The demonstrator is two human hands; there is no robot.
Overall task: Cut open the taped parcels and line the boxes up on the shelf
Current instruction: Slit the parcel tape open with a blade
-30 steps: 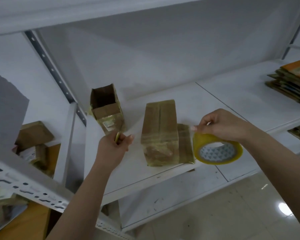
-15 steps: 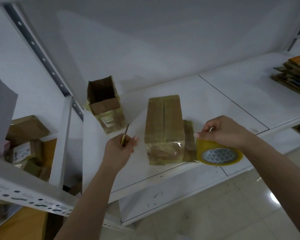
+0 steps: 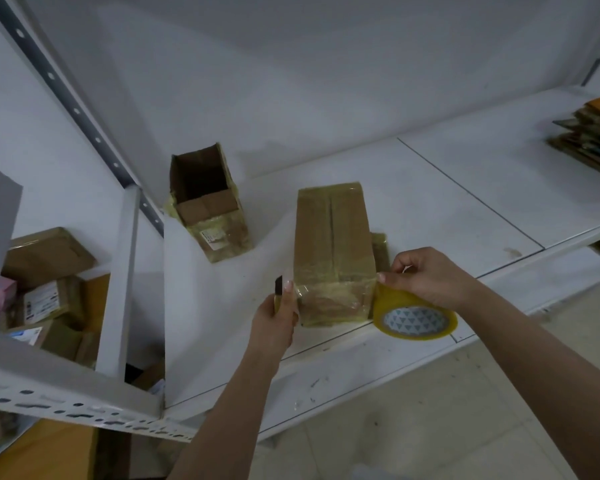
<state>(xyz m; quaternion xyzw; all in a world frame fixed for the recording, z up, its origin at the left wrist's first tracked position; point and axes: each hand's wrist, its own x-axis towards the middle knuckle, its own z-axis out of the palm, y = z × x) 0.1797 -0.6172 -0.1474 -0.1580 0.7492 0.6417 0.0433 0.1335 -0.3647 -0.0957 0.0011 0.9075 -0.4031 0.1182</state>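
Note:
A taped brown parcel (image 3: 333, 244) stands near the front edge of the white shelf (image 3: 465, 202). My left hand (image 3: 274, 317) grips a small knife (image 3: 278, 287), blade up, right against the parcel's front left corner. My right hand (image 3: 426, 277) holds a roll of yellowish tape (image 3: 414, 317) beside the parcel's front right corner, the fingertips touching that corner. An opened box (image 3: 207, 202) stands upright further back on the left, flaps up. A thin flat package (image 3: 380, 249) lies behind the parcel's right side, mostly hidden.
A stack of flat cardboard pieces (image 3: 593, 133) lies at the far right of the shelf. Several labelled parcels (image 3: 45, 278) fill the lower shelf at left, behind a white perforated rack upright (image 3: 118, 282). The tiled floor (image 3: 413, 427) shows below.
My left hand moved right with the knife, from the open shelf to the parcel's front left corner. My right hand with the tape roll closed in on the right corner.

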